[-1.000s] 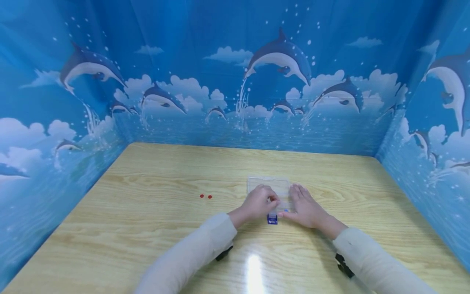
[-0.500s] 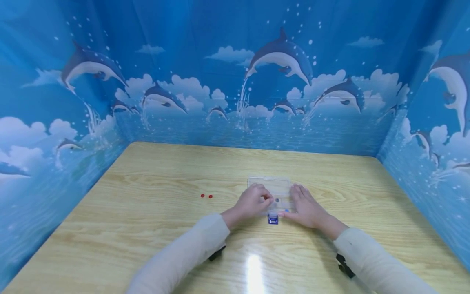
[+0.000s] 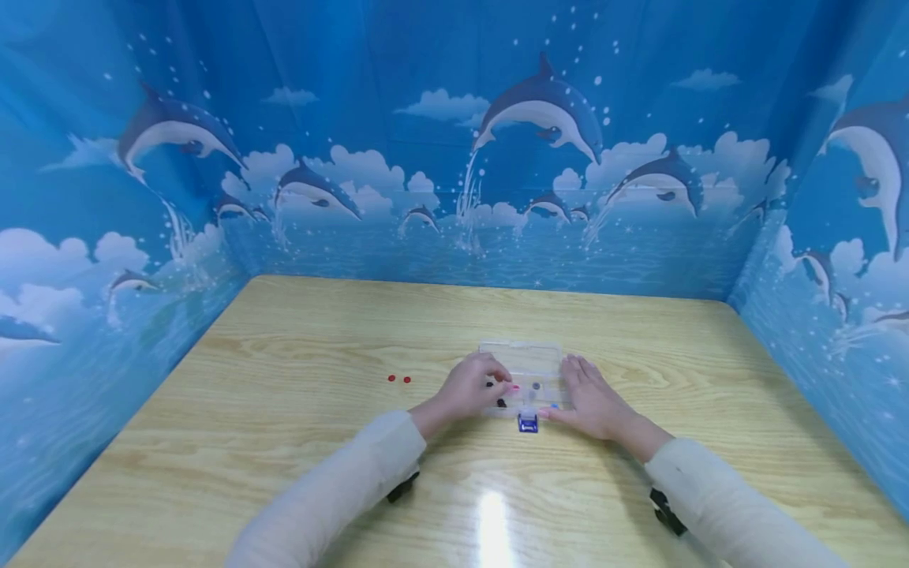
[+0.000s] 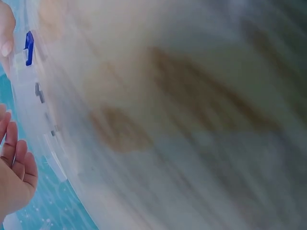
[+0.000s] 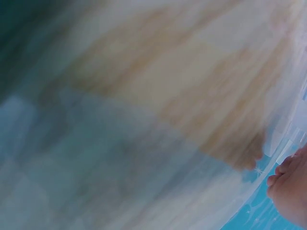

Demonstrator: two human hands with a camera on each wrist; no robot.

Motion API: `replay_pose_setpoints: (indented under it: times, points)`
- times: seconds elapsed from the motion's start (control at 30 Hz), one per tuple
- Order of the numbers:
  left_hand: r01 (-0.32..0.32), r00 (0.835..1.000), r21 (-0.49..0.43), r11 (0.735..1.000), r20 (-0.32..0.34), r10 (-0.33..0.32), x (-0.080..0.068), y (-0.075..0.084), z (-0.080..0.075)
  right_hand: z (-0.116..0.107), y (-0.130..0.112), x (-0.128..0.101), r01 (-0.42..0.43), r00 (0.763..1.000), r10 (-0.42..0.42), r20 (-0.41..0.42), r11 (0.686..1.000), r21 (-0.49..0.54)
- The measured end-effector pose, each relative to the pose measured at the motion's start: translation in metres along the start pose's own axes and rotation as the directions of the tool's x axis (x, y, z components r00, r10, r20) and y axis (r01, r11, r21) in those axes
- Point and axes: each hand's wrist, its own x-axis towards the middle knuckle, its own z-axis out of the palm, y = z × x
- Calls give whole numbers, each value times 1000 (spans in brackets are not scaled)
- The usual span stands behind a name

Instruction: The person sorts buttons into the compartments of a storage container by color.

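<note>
A clear plastic box (image 3: 521, 347) with compartments and a blue latch (image 3: 528, 424) lies on the table. My left hand (image 3: 469, 388) hovers over its left part, fingers loosely curled, and nothing shows held in them. Small items lie in the compartments: a grey disc (image 3: 536, 386), a pink piece (image 3: 515, 387) beside my left thumb tip, a blue piece (image 3: 555, 406) and dark pieces (image 3: 502, 403). Along the box's right side rests my right hand (image 3: 592, 402), fingers straight, thumb at the front edge near the latch. In the left wrist view, my left hand (image 4: 17, 177) shows bent fingers.
Two small red discs (image 3: 399, 379) lie on the wooden table (image 3: 319, 339) left of the box. A blue curtain printed with dolphins (image 3: 440, 158) closes off the back and both sides.
My left hand has moved left across the box, uncovering the grey disc, then the pink and dark pieces. My right hand has stayed in place.
</note>
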Motion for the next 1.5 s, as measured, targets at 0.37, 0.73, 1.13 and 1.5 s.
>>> replay_pose_setpoints:
  times: [0.37, 0.73, 1.13, 1.5]
  points:
    - [43, 999, -47, 998, -20, -44, -4, -11, -8, -1, 0, 0, 18, 1000, -18, -11, 1000, -3]
    - [-3, 1000, -147, 989, -15, 1, -9, -22, -16, -1, 0, -1, 25, 1000, -25, -15, 1000, -8]
    - [46, 999, -190, 981, -19, -50, -17, -31, -27, -4, -3, -2, 18, 1000, -18, 0, 1000, 8]
    - [73, 996, -182, 981, -29, -80, -24, -42, -35, -1, 0, -1, 19, 1000, -19, 6, 1000, 3]
